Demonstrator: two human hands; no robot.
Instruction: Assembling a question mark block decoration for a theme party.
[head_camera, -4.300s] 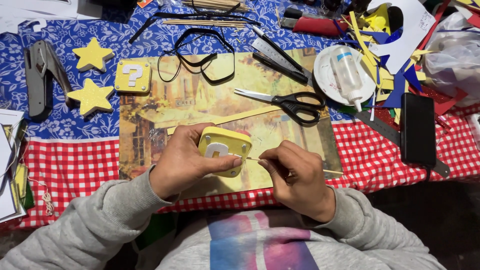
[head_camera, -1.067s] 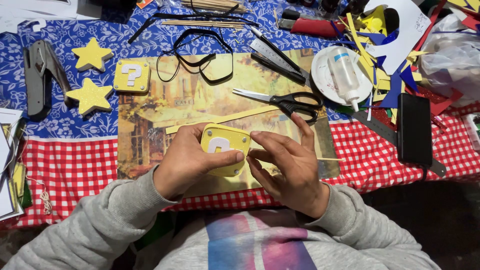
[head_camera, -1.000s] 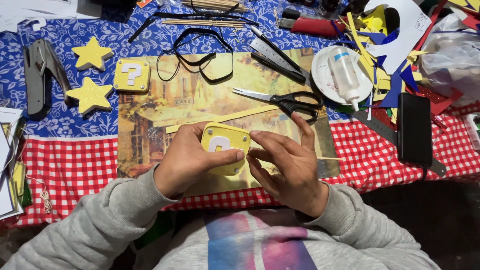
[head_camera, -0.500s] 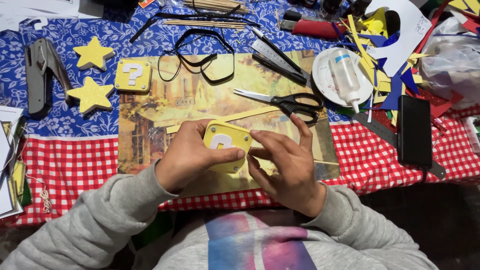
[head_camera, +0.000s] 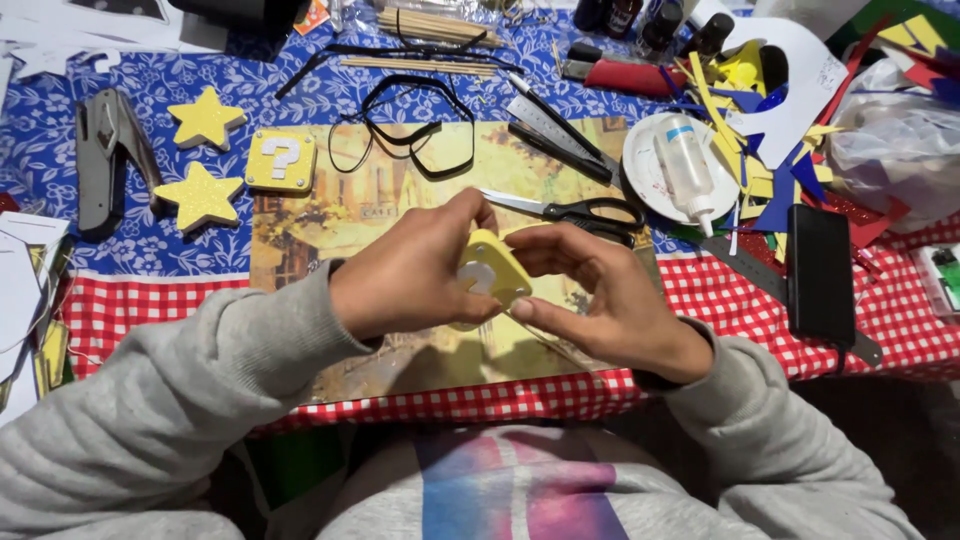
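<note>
Lifted and tilted now, yellow foam block (head_camera: 492, 275), face toward the wearer, pinched between left hand (head_camera: 415, 272) and right hand (head_camera: 600, 300) fingertips.

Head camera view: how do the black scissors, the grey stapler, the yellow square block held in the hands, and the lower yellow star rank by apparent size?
1. Black scissors, longest.
2. Grey stapler, slightly shorter.
3. Lower yellow star and yellow square block look alike; the block is raised toward the camera and partly covered by the left hand and right hand, so I can't rank them.

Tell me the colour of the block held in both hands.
The block is yellow with a white mark, shown best in the head view.
</note>
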